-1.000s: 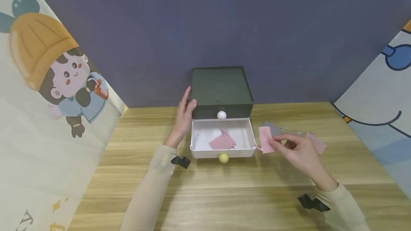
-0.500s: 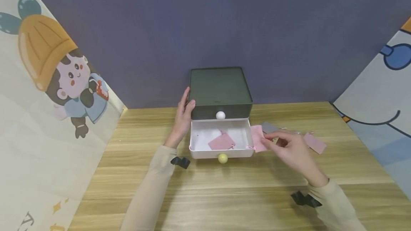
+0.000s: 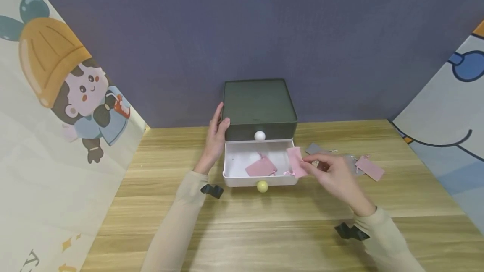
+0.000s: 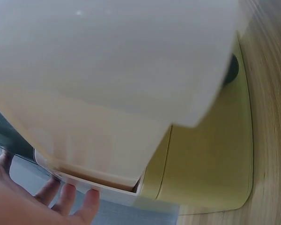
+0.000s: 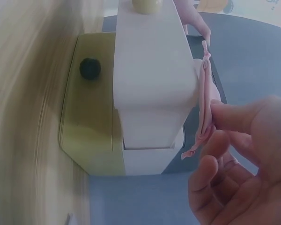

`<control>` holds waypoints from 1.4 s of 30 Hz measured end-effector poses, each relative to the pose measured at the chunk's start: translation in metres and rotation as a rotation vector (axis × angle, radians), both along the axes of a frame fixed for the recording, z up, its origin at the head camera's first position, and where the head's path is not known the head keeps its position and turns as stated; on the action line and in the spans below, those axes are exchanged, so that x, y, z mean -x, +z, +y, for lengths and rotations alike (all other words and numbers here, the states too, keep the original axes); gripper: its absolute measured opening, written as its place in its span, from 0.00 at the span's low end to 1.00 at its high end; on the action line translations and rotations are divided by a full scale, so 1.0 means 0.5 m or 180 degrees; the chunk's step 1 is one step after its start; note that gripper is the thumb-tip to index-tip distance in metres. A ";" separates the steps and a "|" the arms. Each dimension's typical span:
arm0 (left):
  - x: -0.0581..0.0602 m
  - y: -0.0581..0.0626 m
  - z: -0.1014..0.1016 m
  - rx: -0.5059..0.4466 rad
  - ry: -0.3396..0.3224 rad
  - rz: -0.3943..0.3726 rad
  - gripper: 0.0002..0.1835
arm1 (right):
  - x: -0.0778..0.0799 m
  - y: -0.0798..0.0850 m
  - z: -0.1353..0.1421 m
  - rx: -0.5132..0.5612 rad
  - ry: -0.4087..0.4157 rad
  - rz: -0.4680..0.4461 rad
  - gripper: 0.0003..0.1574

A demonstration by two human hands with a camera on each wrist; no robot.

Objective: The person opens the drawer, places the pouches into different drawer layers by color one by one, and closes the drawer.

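Note:
A pink drawstring pouch (image 3: 295,162) hangs from my right hand (image 3: 336,179), pinched between thumb and fingers. In the head view it overlaps the right wall of the white drawer (image 3: 242,182), which is pulled out and has a yellow knob. Inside that drawer lies another pink pouch (image 3: 261,166). My left hand (image 3: 214,142) rests along the left side of the small drawer cabinet (image 3: 261,100), fingers extended and thumb at the dark green top's front corner. The right wrist view shows the held pouch (image 5: 206,101) edge-on, with its pink cords at both ends.
Right of the cabinet, a pink pouch (image 3: 371,168) and grey pouches, one a grey pouch (image 3: 313,149) near the cabinet, lie on the wooden table (image 3: 242,230). Below the white drawer is a yellow-green drawer (image 5: 91,112) with a dark knob. A dark blue-grey wall (image 3: 257,32) stands behind.
My right hand has moved left, carrying the pink pouch from beside the drawer to over its right wall. My left hand stays against the cabinet.

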State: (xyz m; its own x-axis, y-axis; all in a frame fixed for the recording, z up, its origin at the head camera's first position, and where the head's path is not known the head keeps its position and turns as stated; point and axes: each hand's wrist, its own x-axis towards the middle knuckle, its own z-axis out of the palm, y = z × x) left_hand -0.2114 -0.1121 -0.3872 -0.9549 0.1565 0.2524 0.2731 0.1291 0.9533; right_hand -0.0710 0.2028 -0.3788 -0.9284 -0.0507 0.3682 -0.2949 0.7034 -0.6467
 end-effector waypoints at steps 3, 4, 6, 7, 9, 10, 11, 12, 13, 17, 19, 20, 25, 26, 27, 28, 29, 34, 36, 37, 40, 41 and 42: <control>0.002 -0.003 -0.001 0.0017 0.0008 0.0010 0.35 | 0.004 -0.002 -0.008 0.0076 0.0031 -0.0046 0.05; 0.003 -0.004 -0.001 0.0021 0.0014 0.0008 0.36 | 0.006 -0.002 -0.011 0.0082 0.0037 -0.0069 0.05; 0.005 -0.006 -0.001 0.0018 0.0014 0.0005 0.36 | 0.008 -0.002 -0.017 0.0083 0.0034 -0.0126 0.06; 0.007 -0.007 -0.001 0.0019 0.0014 0.0004 0.37 | 0.009 -0.001 -0.020 0.0078 0.0041 -0.0148 0.06; 0.008 -0.008 -0.001 0.0015 0.0004 0.0006 0.37 | 0.012 -0.002 -0.026 0.0030 0.0034 -0.0159 0.06; 0.009 -0.009 -0.001 0.0015 0.0002 0.0012 0.37 | 0.014 -0.002 -0.029 0.0015 0.0044 -0.0141 0.06; 0.009 -0.009 -0.001 0.0016 -0.0002 0.0013 0.37 | 0.016 -0.003 -0.032 0.0010 0.0060 -0.0119 0.05; 0.009 -0.008 -0.001 0.0021 -0.0003 0.0016 0.37 | 0.018 -0.004 -0.035 0.0004 0.0085 -0.0082 0.05; 0.010 -0.009 -0.001 0.0018 -0.0011 0.0026 0.37 | 0.020 -0.005 -0.038 -0.0002 0.0106 -0.0049 0.05; 0.008 -0.006 -0.001 0.0010 -0.0019 0.0037 0.37 | 0.028 -0.007 -0.047 -0.0006 0.0171 0.0056 0.04; 0.009 -0.006 -0.001 0.0006 -0.0016 0.0043 0.37 | 0.032 -0.008 -0.052 -0.0010 0.0186 0.0084 0.04; 0.008 -0.006 -0.001 0.0009 -0.0009 0.0039 0.37 | 0.034 -0.008 -0.054 -0.0022 0.0189 0.0101 0.05; 0.012 -0.009 -0.002 0.0016 0.0007 0.0035 0.37 | 0.046 -0.011 -0.064 -0.0108 0.0203 0.0084 0.06; 0.013 -0.009 -0.002 0.0014 0.0010 0.0038 0.37 | 0.049 -0.011 -0.066 -0.0142 0.0197 0.0079 0.07; 0.014 -0.010 -0.002 0.0014 0.0012 0.0043 0.37 | 0.051 -0.012 -0.068 -0.0161 0.0197 0.0065 0.07; 0.014 -0.009 -0.001 0.0011 0.0010 0.0048 0.37 | 0.053 -0.012 -0.069 -0.0181 0.0190 0.0059 0.07; 0.014 -0.009 0.000 0.0009 0.0010 0.0053 0.38 | 0.055 -0.012 -0.069 -0.0196 0.0188 0.0055 0.07; 0.013 -0.008 0.001 0.0009 0.0026 0.0027 0.37 | 0.063 -0.016 -0.071 -0.0263 0.0250 0.0057 0.07; 0.012 -0.009 0.000 0.0006 0.0036 0.0010 0.37 | 0.066 -0.018 -0.071 -0.0278 0.0304 0.0030 0.07; 0.013 -0.010 0.000 0.0000 0.0038 0.0005 0.37 | 0.066 -0.018 -0.072 -0.0275 0.0326 0.0006 0.07; 0.015 -0.012 -0.001 -0.0003 0.0042 0.0000 0.36 | 0.069 -0.018 -0.072 -0.0260 0.0382 -0.0066 0.08; 0.016 -0.012 -0.001 -0.0007 0.0040 -0.0001 0.36 | 0.070 -0.018 -0.072 -0.0256 0.0391 -0.0092 0.08; 0.017 -0.013 -0.001 -0.0009 0.0040 -0.0002 0.36 | 0.071 -0.017 -0.072 -0.0261 0.0392 -0.0111 0.08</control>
